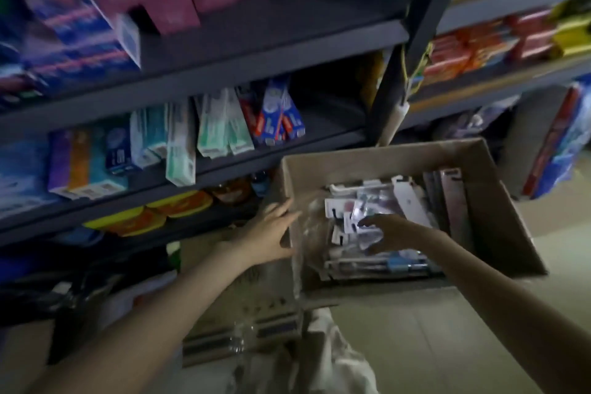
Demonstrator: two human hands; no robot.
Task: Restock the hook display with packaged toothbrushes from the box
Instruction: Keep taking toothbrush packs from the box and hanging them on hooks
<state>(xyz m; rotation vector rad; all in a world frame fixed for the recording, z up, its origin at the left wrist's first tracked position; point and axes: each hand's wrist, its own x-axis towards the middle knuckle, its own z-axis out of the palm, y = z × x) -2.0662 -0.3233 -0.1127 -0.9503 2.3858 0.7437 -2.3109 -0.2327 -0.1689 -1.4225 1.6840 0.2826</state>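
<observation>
Toothbrush packs: a loose heap of clear blister packs with white card tops, lying in the bottom of the cardboard box; more flat packs stand on edge along its right wall.
Box: open-topped brown carton, flaps up, set on the floor just beside the lower shelves, its left wall nearest the shelving.
Right hand: reaches down into the box from its near edge, fingers bent over the top packs in the heap and touching them; motion blur hides whether any pack is actually pinched, so I cannot tell.
Left hand: at the box's left wall, fingers spread and fairly straight, fingertips against the upper rim of that wall, thumb on the outer face.
Clear wrap: crinkled transparent film lying inside the box along the left wall, next to the heap.
Shelving: dark grey metal shelves behind the box; pink cartons on the top board, toothpaste cartons leaning on the middle board, yellow and orange round tubs on the low board.
Second carton: printed brown box in front of the shelves, near the open box's near-left corner.
Floor: pale tiles.
</observation>
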